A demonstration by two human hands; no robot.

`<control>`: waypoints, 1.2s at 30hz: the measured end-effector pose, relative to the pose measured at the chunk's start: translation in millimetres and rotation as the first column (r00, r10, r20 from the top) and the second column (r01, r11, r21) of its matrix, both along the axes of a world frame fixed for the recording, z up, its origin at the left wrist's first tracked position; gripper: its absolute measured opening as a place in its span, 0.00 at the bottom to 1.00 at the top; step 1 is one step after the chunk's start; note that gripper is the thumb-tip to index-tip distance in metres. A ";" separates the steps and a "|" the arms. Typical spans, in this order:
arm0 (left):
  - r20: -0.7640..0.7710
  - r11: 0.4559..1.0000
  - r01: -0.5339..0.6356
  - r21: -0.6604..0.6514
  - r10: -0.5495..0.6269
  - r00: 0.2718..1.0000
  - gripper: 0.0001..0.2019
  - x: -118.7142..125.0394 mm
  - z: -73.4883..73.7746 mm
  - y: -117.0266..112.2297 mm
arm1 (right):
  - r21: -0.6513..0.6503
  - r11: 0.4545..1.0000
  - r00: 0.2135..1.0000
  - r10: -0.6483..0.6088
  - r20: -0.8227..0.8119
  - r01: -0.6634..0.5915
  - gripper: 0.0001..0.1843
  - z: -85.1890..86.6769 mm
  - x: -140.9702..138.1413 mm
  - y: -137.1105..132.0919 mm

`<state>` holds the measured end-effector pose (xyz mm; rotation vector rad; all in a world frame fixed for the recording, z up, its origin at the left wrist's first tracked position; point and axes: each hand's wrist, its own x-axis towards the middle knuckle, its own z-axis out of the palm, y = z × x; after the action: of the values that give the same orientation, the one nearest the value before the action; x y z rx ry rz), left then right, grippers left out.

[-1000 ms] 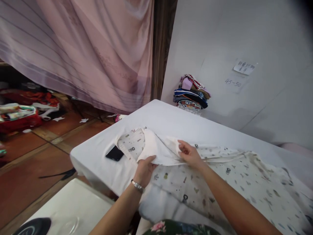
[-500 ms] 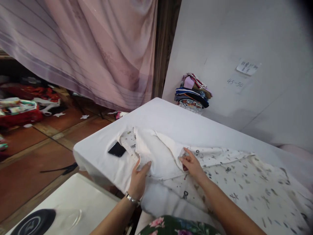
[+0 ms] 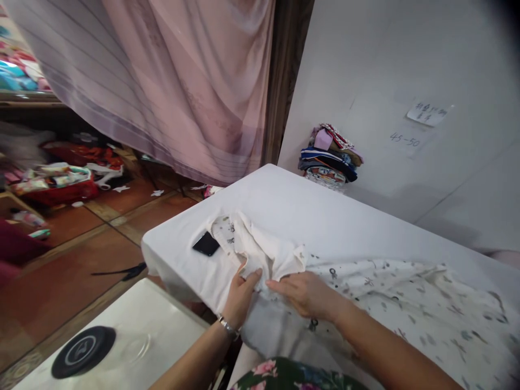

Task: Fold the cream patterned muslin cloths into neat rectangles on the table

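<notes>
A white cloth (image 3: 406,292) with small grey and green printed motifs lies along the near side of the white-covered table. Its plain white underside (image 3: 254,244) is turned up at the left end, in loose folds. My left hand (image 3: 240,292), with a metal bracelet at the wrist, pinches the near edge of this end between thumb and fingers. Just to the right, my right hand (image 3: 306,295) grips a fold of the same cloth, thumb pointing left; its fingertips are partly hidden. A black phone (image 3: 206,244) lies flat beside the cloth's left end.
The white tabletop (image 3: 292,200) reaches a grey-white wall, with a stack of folded clothes (image 3: 331,157) at its far edge. A pink curtain (image 3: 195,81) hangs behind. At lower left, a black round object (image 3: 84,352) sits on a white surface. A red basket (image 3: 60,189) stands on the tiled floor.
My right hand has moved left toward my left hand, drawing the cloth's turned-up part into tighter folds. My left hand keeps its grip. The view has shifted slightly left.
</notes>
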<state>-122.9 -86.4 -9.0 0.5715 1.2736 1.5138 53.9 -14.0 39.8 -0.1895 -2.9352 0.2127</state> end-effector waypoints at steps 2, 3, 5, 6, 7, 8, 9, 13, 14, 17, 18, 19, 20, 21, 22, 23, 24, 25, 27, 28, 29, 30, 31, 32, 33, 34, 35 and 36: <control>-0.106 1.000 0.009 -0.011 -0.010 0.994 0.18 0.7 -1.8 2.2 | -0.035 0.999 0.999 -0.038 -0.010 0.038 0.32 -8.0 -2.0 -8.4; -0.166 1.000 0.029 0.003 -0.028 0.986 0.18 1.1 -1.2 3.5 | -0.042 0.998 0.998 -0.053 -0.038 0.051 0.32 -11.5 -2.4 -11.0; -0.262 0.995 0.095 0.035 -0.083 0.962 0.18 2.0 2.4 6.5 | -0.034 0.997 0.992 -0.069 -0.107 0.065 0.31 -15.2 -2.6 -14.3; -0.284 0.991 0.129 0.040 -0.112 0.952 0.18 2.6 4.8 8.0 | -0.027 0.997 0.988 -0.072 -0.138 0.069 0.31 -15.3 -2.5 -15.5; -0.286 0.986 0.161 0.036 -0.144 0.947 0.19 3.3 7.2 9.3 | -0.023 0.997 0.984 -0.072 -0.162 0.069 0.30 -14.6 -2.2 -16.7; -0.273 0.981 0.193 0.028 -0.178 0.945 0.19 4.0 9.3 10.5 | -0.028 0.997 0.981 -0.072 -0.180 0.068 0.30 -13.6 -1.6 -17.8; -0.251 0.975 0.222 0.021 -0.210 0.945 0.19 4.8 10.6 11.3 | -0.045 0.997 0.978 -0.073 -0.195 0.066 0.30 -12.6 -0.9 -19.1; -0.144 0.944 0.329 0.025 -0.322 0.936 0.15 8.1 9.3 10.9 | -0.258 0.962 0.940 -0.164 -0.301 0.085 0.31 -16.9 3.8 -22.8; -0.123 0.941 0.338 0.023 -0.333 0.935 0.14 8.8 8.0 10.0 | -0.361 0.925 0.911 -0.246 -0.330 0.119 0.30 -20.2 5.0 -22.2; -0.122 0.944 0.331 0.011 -0.327 0.937 0.12 10.6 4.5 7.5 | -0.679 0.682 0.718 -0.613 -0.330 0.271 0.21 -28.3 6.6 -12.7; -0.150 0.947 0.320 0.015 -0.314 0.938 0.11 11.3 4.0 6.8 | -0.739 0.594 0.635 -0.712 -0.299 0.318 0.19 -28.6 6.2 -7.1; -0.193 0.952 0.305 0.021 -0.296 0.936 0.10 12.2 3.9 6.1 | -0.765 0.529 0.568 -0.779 -0.267 0.366 0.18 -27.3 5.2 -0.7; -0.249 0.957 0.290 0.031 -0.274 0.929 0.09 13.3 4.2 5.5 | -0.765 0.491 0.530 -0.815 -0.235 0.416 0.17 -24.4 3.7 6.0; -0.314 0.960 0.277 0.040 -0.251 0.916 0.07 14.8 4.8 4.9 | -0.748 0.473 0.527 -0.827 -0.195 0.465 0.17 -20.4 1.7 12.3; -0.384 0.962 0.270 0.049 -0.231 0.894 0.07 16.4 5.5 4.2 | -0.723 0.467 0.553 -0.821 -0.141 0.509 0.17 -16.1 -0.7 17.8; -0.452 0.960 0.274 0.057 -0.220 0.865 0.06 18.2 6.3 3.3 | -0.696 0.464 0.586 -0.807 -0.077 0.548 0.17 -12.3 -3.1 22.2; -0.510 0.956 0.285 0.065 -0.213 0.834 0.05 19.8 7.0 2.3 | -0.673 0.458 0.610 -0.792 -0.012 0.581 0.17 -9.7 -5.5 25.3; -0.555 0.951 0.300 0.073 -0.211 0.805 0.04 21.3 7.3 1.1 | -0.658 0.452 0.629 -0.776 0.044 0.603 0.16 -8.9 -7.7 27.3; -0.603 0.945 0.319 0.071 -0.215 0.769 0.03 22.8 6.8 -1.3 | -0.670 0.426 0.653 -0.748 0.116 0.608 0.14 -12.8 -10.4 29.3; -0.606 0.946 0.319 0.062 -0.219 0.765 0.03 22.7 5.9 -2.3 | -0.704 0.396 0.661 -0.738 0.137 0.589 0.13 -16.6 -10.9 30.5; -0.601 0.947 0.316 0.051 -0.224 0.767 0.03 22.0 4.7 -3.0 | -0.755 0.353 0.668 -0.729 0.149 0.553 0.13 -20.5 -10.9 32.8; -0.587 0.950 0.309 0.042 -0.227 0.777 0.04 20.9 3.4 -3.1 | -0.814 0.294 0.674 -0.723 0.154 0.502 0.13 -23.3 -10.5 36.4; -0.567 0.953 0.300 0.039 -0.226 0.792 0.05 19.4 2.2 -2.8 | -0.869 0.224 0.668 -0.729 0.151 0.441 0.13 -23.8 -10.1 41.6; -0.543 0.957 0.288 0.044 -0.219 0.811 0.06 17.8 1.5 -2.0 | -0.913 0.155 0.645 -0.752 0.140 0.378 0.12 -21.0 -9.7 48.2; -0.518 0.961 0.270 0.053 -0.205 0.831 0.07 16.3 1.3 -0.7 | -0.945 0.098 0.604 -0.788 0.118 0.311 0.11 -14.2 -9.8 55.5; -0.495 0.967 0.245 0.064 -0.182 0.849 0.08 14.9 1.8 0.9 | -0.969 0.064 0.551 -0.831 0.080 0.237 0.10 -3.3 -10.6 62.8; -0.473 0.973 0.218 0.072 -0.159 0.867 0.09 13.6 3.0 2.7 | -0.986 0.063 0.495 -0.869 0.023 0.155 0.09 11.3 -12.4 69.3; -0.449 0.978 0.196 0.073 -0.144 0.882 0.10 12.6 4.6 4.3 | -0.993 0.091 0.444 -0.894 -0.048 0.076 0.09 28.3 -15.2 74.2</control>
<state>-110.3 -82.1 -4.4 1.1265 1.4346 1.3581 38.6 60.2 68.1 -1.1127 -1.3449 1.4705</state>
